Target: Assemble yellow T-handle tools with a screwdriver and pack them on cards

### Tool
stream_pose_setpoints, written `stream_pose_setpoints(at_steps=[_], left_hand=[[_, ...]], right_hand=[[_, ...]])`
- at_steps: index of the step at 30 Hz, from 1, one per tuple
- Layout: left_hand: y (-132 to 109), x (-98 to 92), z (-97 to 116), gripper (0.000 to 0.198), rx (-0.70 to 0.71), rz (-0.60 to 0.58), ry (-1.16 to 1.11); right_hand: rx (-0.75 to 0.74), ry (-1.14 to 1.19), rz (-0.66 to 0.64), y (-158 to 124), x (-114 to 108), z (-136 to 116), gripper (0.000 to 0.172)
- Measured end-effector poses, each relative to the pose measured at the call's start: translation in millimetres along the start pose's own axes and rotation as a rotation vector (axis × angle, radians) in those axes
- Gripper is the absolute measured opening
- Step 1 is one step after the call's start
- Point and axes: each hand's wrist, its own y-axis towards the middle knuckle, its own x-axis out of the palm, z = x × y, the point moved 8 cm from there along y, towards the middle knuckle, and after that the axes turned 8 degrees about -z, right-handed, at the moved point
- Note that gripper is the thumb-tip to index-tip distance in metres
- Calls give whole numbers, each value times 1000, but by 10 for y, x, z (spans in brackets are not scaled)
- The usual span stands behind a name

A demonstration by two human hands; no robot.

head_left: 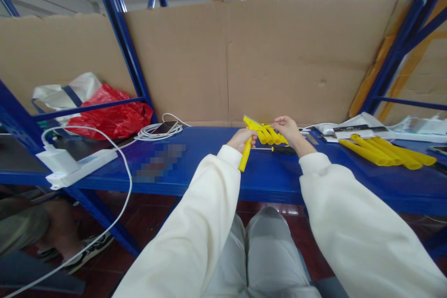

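My left hand (241,140) is closed around the yellow handle of a scraper (246,153), whose wide yellow head tilts up to the right with a pale strip along its top edge. To the right of that head, my right hand (287,127) has its fingertips pinched together; whatever is between them is too small to make out. Several yellow handles (268,136) lie on the bench behind and between my hands. Below my right hand rests a screwdriver (283,150) with a black handle, its thin shaft pointing left.
More yellow-handled scrapers (387,151) lie in a row at the right on the blue bench (209,174). At the left are a white power strip (82,167), a coiled white cable (159,131) and a red plastic bag (111,109). Cardboard (279,56) stands behind; a person's leg (59,223) shows lower left.
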Motion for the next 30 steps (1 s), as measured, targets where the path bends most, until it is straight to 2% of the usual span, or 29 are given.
stream_pose_setpoints(at_steps=[8, 14, 22, 30], left_hand=[[0, 17, -95, 29, -48, -6, 112], [20, 24, -151, 33, -68, -27, 143], [-1, 47, -167, 35, -88, -22, 140], [54, 40, -200, 28, -78, -62, 141]], right_hand=[[28, 21, -139, -187, 246, -59, 40], [74, 28, -180, -236, 313, -11, 43], [48, 0, -203, -244, 347, 27, 40], [15, -5, -223, -245, 373, 26, 39]])
